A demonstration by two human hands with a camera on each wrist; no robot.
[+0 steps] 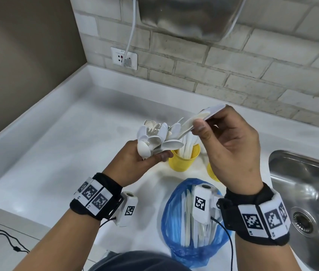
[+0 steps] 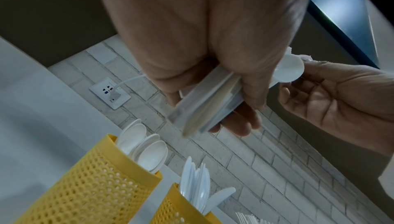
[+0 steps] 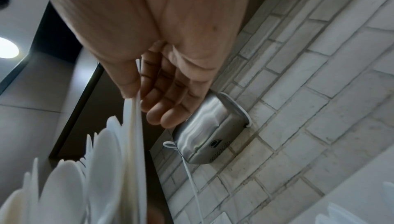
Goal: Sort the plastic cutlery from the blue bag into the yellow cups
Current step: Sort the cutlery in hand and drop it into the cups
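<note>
Left hand [image 1: 135, 159]: grips a mixed cutlery bundle [image 1: 157, 136] by the handles, above the counter.
Right hand [image 1: 230, 145]: pinches one piece [image 1: 199, 117] from the bundle; type unclear.
Handling: light, stiff, slick; hold at handles.
Blue bag [image 1: 191, 223]: near, more cutlery inside.
Yellow cups [image 1: 184, 159]: far; right cup mostly hidden.

Steel sink [image 1: 307, 184], wall socket [image 1: 123, 58] (plugged), hand dryer [image 1: 184, 16]
</note>
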